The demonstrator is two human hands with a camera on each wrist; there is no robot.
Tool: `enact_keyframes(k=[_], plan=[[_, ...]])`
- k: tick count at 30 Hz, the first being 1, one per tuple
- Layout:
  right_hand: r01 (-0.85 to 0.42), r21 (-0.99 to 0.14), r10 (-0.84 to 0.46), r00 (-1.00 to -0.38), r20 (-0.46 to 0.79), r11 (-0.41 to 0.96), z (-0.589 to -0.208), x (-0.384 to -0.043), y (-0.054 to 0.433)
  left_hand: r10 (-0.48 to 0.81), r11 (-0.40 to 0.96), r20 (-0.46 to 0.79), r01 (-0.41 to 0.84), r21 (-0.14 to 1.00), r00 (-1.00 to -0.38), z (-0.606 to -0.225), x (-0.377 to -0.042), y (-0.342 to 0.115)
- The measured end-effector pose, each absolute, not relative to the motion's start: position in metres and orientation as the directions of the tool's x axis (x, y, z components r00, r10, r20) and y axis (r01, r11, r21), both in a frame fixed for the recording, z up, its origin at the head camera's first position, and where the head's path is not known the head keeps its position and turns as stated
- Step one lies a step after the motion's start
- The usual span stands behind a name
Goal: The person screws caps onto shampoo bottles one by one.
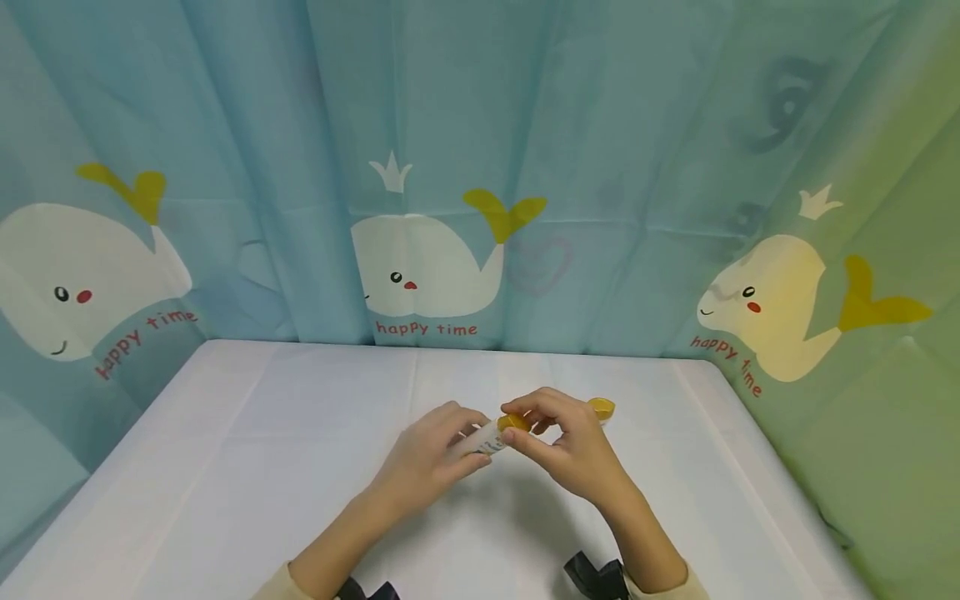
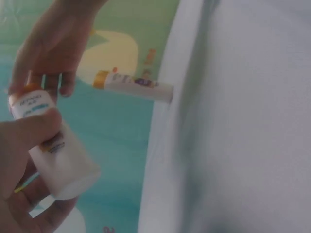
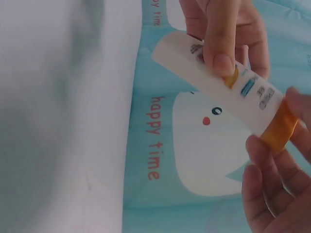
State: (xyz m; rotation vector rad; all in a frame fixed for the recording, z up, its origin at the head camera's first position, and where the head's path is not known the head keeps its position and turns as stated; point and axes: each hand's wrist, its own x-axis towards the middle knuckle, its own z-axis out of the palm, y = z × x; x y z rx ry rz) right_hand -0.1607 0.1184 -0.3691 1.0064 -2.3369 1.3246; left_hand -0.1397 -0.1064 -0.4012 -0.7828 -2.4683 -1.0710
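My left hand [image 1: 427, 458] grips a white bottle [image 1: 483, 442] around its body, tilted above the white table. Its thumb lies across the printed label, which shows in the right wrist view. An orange cap [image 3: 280, 127] tops the bottle, and my right hand [image 1: 573, 450] pinches it between thumb and fingers. Behind the right hand stands a second white bottle [image 2: 136, 87] with a yellow-orange cap [image 1: 602, 408]. It is upright on the table, and in the head view the right hand hides most of its body.
A white cloth covers the table [image 1: 262, 450]. Behind it and on the right hangs a blue-green curtain [image 1: 600, 167] printed with whales. Black wrist mounts [image 1: 596, 575] sit below both forearms.
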Motion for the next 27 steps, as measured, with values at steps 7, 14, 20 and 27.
enact_keyframes(k=[7,14,20,27], plan=[[-0.661,-0.662,-0.385,-0.748,0.541,0.354,-0.370,-0.157,0.116,0.407,0.631,0.644,0.709,0.315,-0.648,-0.407,-0.140,-0.104],[-0.672,-0.660,-0.367,-0.738,0.566,0.335,-0.360,-0.154,0.111,0.331,0.642,0.654,0.671,0.372,-0.680,-0.406,-0.140,-0.102],[-0.591,-0.754,-0.387,-0.791,0.473,0.287,-0.377,-0.166,0.114,0.194,0.464,0.469,0.502,0.730,-0.862,-0.406,-0.144,-0.103],[-0.456,-0.852,-0.384,-0.857,0.343,0.256,-0.390,-0.169,0.108,0.208,0.259,0.360,0.406,0.876,-0.909,-0.411,-0.150,-0.104]])
